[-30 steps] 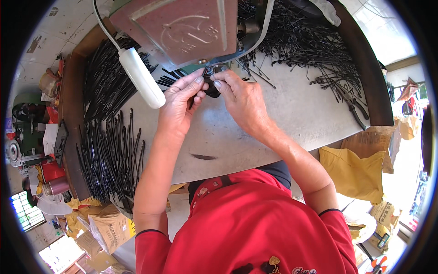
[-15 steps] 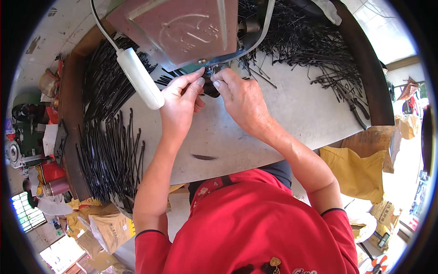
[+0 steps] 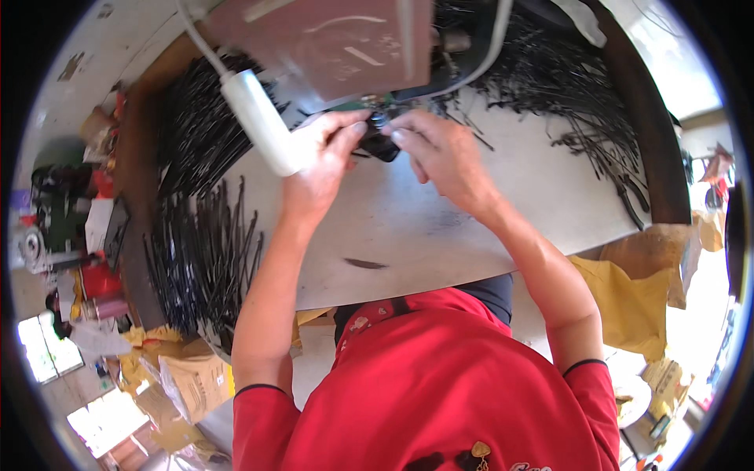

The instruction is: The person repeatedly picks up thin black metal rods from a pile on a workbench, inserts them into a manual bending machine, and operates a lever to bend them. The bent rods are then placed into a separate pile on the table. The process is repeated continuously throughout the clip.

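Fingers (image 3: 359,129) of left hand (image 3: 316,161) and right hand (image 3: 452,153) curl nearly closed by the black part (image 3: 382,150); can't tell their grip. Hold steady.

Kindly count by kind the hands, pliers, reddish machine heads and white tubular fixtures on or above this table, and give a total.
Left hand and right hand: 2
Pliers: 1
Reddish machine head: 1
White tubular fixture: 1
Total: 5

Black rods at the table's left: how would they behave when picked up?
The black rods look fairly stiff, since most lie nearly straight. Being thin, each is probably light. Neighbours may slide or snag, because they overlap loosely.
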`<move>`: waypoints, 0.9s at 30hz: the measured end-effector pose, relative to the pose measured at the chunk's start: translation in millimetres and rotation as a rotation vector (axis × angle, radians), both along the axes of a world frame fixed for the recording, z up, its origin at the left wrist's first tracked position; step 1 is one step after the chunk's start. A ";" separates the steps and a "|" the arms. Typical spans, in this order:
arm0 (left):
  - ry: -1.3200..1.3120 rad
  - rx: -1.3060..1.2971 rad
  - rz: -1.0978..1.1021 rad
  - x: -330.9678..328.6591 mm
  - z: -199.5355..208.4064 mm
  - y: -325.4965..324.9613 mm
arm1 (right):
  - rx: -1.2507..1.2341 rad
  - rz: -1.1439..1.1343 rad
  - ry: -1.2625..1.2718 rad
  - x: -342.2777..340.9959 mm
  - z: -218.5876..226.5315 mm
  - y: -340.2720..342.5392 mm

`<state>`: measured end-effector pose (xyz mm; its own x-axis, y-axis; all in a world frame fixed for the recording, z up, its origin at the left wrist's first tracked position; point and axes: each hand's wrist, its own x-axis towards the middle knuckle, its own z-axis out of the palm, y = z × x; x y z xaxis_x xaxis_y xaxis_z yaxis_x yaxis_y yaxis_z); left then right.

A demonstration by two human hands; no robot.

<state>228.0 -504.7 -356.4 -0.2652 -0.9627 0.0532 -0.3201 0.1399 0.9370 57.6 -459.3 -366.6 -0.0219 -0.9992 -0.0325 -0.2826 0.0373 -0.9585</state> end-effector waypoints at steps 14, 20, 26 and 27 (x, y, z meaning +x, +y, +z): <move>0.844 0.663 -0.016 1.7 -3.8 53.4 | 0.068 -0.013 -0.345 5.8 20.2 56.0; 0.380 0.287 -0.054 -4.4 -22.3 91.8 | 0.232 -0.248 -1.345 16.8 -29.9 72.8; -0.955 -0.508 0.345 112.3 -23.8 91.8 | 0.113 -0.327 -0.744 -10.4 -9.3 71.6; -1.102 -0.444 0.416 133.1 -30.3 93.5 | 0.080 -0.316 -0.653 -12.9 -3.1 71.4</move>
